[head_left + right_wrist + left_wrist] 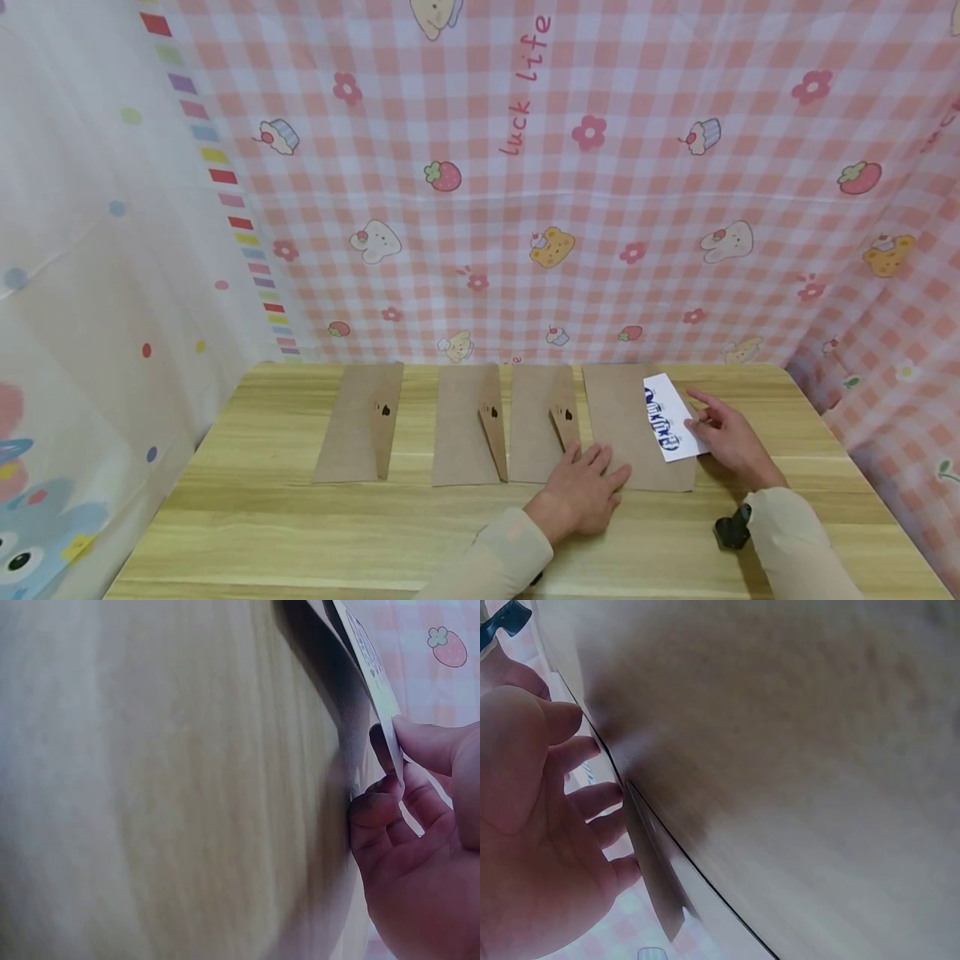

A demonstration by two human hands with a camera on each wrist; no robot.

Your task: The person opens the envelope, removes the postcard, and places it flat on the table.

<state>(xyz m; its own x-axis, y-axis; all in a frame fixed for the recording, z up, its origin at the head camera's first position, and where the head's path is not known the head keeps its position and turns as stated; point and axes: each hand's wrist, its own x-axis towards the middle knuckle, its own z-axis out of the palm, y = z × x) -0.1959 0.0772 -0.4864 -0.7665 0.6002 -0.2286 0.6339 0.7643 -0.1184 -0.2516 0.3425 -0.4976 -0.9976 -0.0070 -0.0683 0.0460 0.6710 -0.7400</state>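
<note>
At the right, my right hand (733,437) pinches a white card (672,421) with dark blue print by its right edge. In the right wrist view the thumb lies on one face of the card (382,705) and a fingertip behind it. The card lies over the right part of a brown paper envelope (618,433); whether any of it is inside, I cannot tell. My left hand (585,493), palm down with fingers spread, rests at the lower edges of this envelope and the brown envelope (536,417) beside it. Its fingers look fairly straight in the left wrist view.
Two more brown envelopes (461,425) (352,425) lie to the left, with raised flaps bearing a small dark print. All are on a wood-grain table (337,542). A pink checked cloth (487,217) hangs along the back. A black wrist device (732,529) sits by the right sleeve.
</note>
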